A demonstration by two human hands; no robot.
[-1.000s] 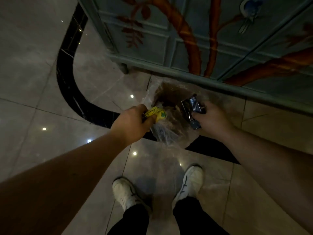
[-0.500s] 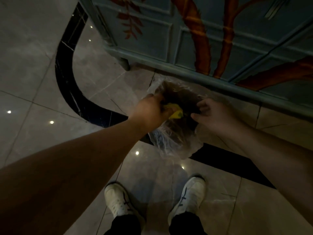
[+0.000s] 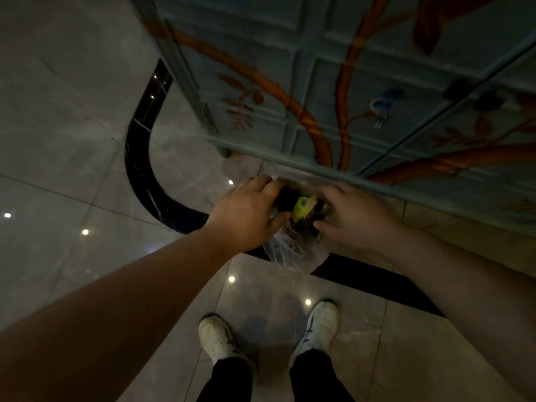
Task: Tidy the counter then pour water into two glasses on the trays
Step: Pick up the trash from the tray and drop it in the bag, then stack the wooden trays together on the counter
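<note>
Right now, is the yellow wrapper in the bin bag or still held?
In. The yellow wrapper lies inside the clear bin bag, between the left hand and right hand; neither grips it.

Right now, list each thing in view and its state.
Clear plastic bag: on the floor by the cabinet, mouth open.
Yellow wrapper: inside the bag's mouth.
Left hand: open, at the bag's rim.
Right hand: open, at the bag's rim.
Painted cabinet: doors shut.

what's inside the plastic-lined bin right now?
In the bin, a yellow wrapper shows between the left hand and right hand. Dark contents around it are unclear; both hands cover much of the opening.
</note>
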